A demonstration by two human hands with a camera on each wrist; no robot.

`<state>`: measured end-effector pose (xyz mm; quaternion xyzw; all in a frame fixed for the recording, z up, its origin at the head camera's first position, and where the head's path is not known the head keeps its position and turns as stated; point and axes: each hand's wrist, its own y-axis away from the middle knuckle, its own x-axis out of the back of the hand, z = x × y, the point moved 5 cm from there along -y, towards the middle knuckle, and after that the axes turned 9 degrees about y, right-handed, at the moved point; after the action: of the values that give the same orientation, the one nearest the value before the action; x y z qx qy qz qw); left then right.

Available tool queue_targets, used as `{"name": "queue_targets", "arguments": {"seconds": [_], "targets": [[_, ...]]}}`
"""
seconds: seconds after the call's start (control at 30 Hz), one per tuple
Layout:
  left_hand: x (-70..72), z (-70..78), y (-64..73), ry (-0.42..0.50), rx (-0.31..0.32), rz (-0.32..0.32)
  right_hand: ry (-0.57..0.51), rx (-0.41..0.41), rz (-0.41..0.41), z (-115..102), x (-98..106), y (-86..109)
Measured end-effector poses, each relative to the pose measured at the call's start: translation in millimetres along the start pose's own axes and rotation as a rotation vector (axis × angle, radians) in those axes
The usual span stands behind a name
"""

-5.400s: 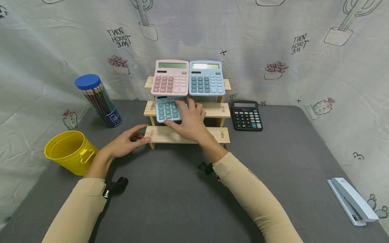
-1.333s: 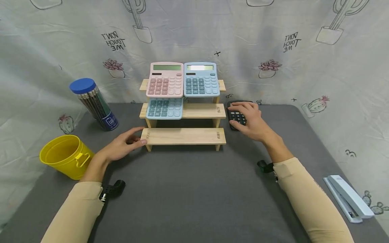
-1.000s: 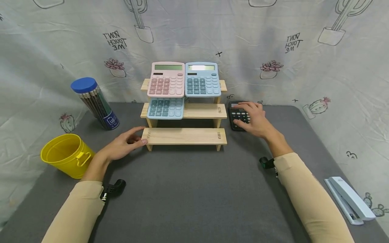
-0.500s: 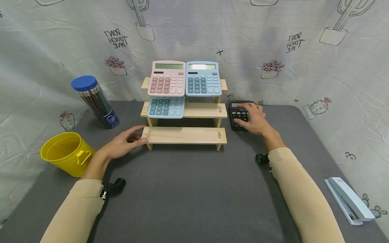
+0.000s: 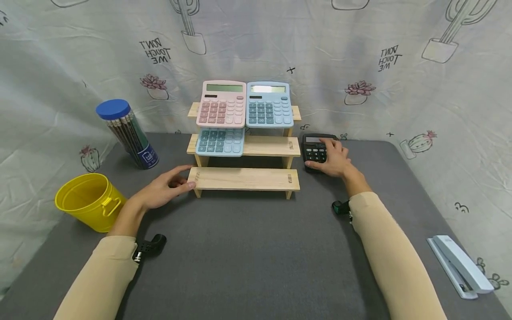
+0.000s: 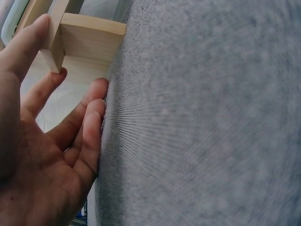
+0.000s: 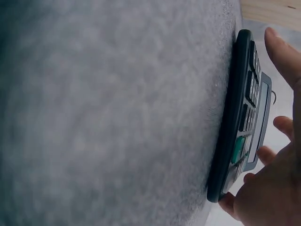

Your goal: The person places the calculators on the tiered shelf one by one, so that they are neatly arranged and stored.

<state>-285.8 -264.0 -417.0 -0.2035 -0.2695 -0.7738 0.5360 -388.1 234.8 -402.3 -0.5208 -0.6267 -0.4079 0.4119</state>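
A three-step wooden shelf (image 5: 245, 178) stands mid-table. My left hand (image 5: 162, 190) pinches the left end of its lowest board between thumb and index finger; the other fingertips rest on the cloth in the left wrist view. On the top step lean a pink calculator (image 5: 221, 104) and a blue calculator (image 5: 270, 105), side by side. Another blue calculator (image 5: 221, 143) leans on the middle step at left, its upper part hidden. My right hand (image 5: 336, 160) hovers over a black calculator (image 7: 235, 127) lying flat right of the shelf. Its thumb is raised; the little finger appears to touch the calculator's edge.
At the left are a yellow bucket (image 5: 90, 202) and a blue-lidded tub of pencils (image 5: 128, 135). A light blue stapler (image 5: 460, 266) lies at the right edge of the grey table (image 5: 248, 258). Behind hangs a printed curtain (image 5: 256, 44).
My right hand has left the blue calculator on the middle step and moved right to the black calculator, where its fingers have since shifted slightly. My left hand keeps its place on the shelf.
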Motion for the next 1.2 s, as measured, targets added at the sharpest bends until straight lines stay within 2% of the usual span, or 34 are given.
{"name": "queue_targets", "arguments": {"seconds": [0.33, 0.57, 0.9, 1.2], "targets": [[-0.3, 0.6, -0.7, 0.001, -0.011, 0.004, 0.047, -0.089, -0.022, -2.7, -6.2, -3.7], [-0.2, 0.3, -2.5, 0.017, -0.023, 0.007, 0.009, -0.106, -0.023, -6.1, -3.8, -0.9], [0.4, -2.5, -1.5, 0.004, -0.008, 0.007, -0.149, -0.043, 0.044, -11.4, 8.9, 18.7], [0.4, -2.1, -2.0, 0.011, -0.014, 0.007, -0.211, 0.029, 0.086, -19.7, 34.3, 47.4]]}}
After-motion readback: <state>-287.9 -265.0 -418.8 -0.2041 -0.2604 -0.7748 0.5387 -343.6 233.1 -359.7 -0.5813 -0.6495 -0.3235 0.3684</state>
